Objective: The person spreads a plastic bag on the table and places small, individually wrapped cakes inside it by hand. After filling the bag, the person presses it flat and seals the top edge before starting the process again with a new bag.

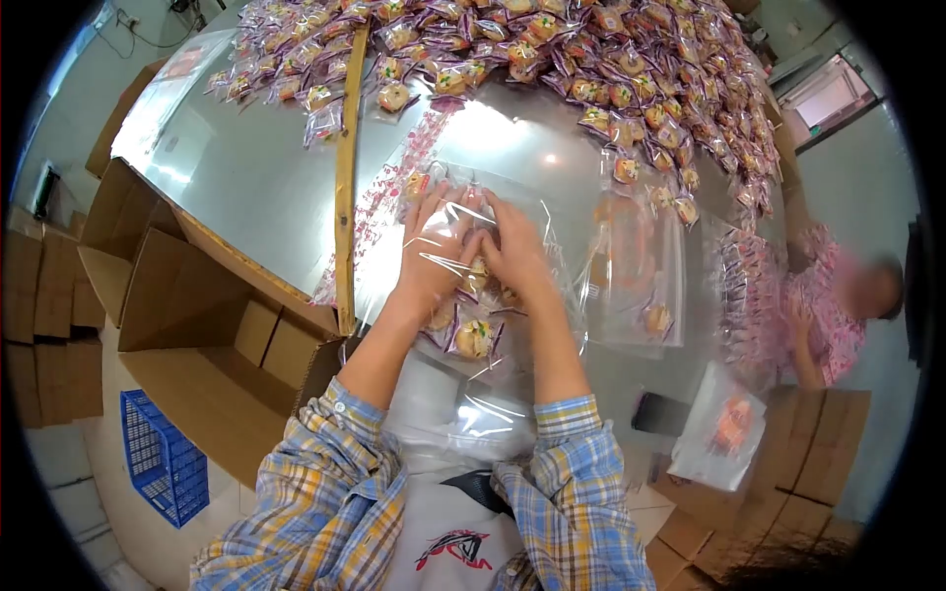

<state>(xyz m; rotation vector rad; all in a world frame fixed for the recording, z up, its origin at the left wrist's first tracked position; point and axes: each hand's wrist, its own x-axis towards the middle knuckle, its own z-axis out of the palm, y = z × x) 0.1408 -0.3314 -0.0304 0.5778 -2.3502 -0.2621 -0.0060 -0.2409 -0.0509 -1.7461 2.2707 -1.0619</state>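
Observation:
A large clear plastic bag (pixel 567 271) lies on the metal table in front of me with several individually wrapped pastries inside. One wrapped pastry (pixel 474 339) shows plainly near the bag's lower end. Shiny film covers my left hand (pixel 439 241), which reaches into the bag with its fingers stretched forward over the packets. Close beside it, my right hand (pixel 512 246) rests on the packets, thumb toward the left hand and fingers extended. Both hands look open. The packets under my palms are mostly hidden.
A wide heap of wrapped pastries (pixel 631 79) covers the far table. A wooden strip (pixel 348 177) divides the surface at left. More clear bags (pixel 636 266) lie to the right. Open cardboard boxes (pixel 197 364) and a blue crate (pixel 163 458) stand at lower left. Another person (pixel 828 300) is at right.

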